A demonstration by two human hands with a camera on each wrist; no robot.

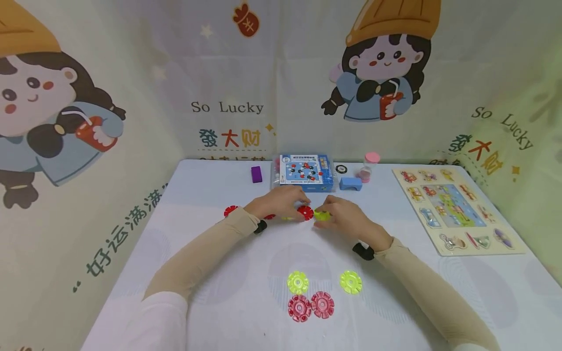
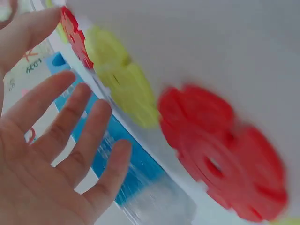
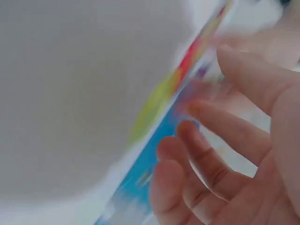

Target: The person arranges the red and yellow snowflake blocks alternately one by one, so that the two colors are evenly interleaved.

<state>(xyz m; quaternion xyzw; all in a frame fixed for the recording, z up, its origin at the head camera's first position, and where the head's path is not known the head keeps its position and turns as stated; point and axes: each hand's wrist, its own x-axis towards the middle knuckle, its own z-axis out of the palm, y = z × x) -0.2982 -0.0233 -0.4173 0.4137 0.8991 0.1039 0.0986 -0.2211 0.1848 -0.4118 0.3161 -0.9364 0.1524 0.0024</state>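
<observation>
A row of notched plastic discs lies across the table in the head view, red ones alternating with yellow-green. My left hand (image 1: 283, 200) is over the row, fingers spread in the left wrist view, with its thumb tip at the edge of a red disc (image 1: 306, 213). To its right, my right hand (image 1: 351, 220) has thumb and loosely bent fingers apart around a yellow-green disc (image 1: 322, 215). A larger-looking red disc (image 2: 220, 152) and a yellow-green disc (image 2: 123, 77) fill the left wrist view. My left forearm and hand partly cover the row's left part.
Nearer me lie two yellow-green discs (image 1: 351, 282) and two red discs (image 1: 322, 305). Behind the hands stand a blue box (image 1: 307, 173), a purple block (image 1: 256, 174), a blue arch block (image 1: 351, 183) and a pink sand timer (image 1: 368, 168). A wooden puzzle board (image 1: 491, 243) lies at right.
</observation>
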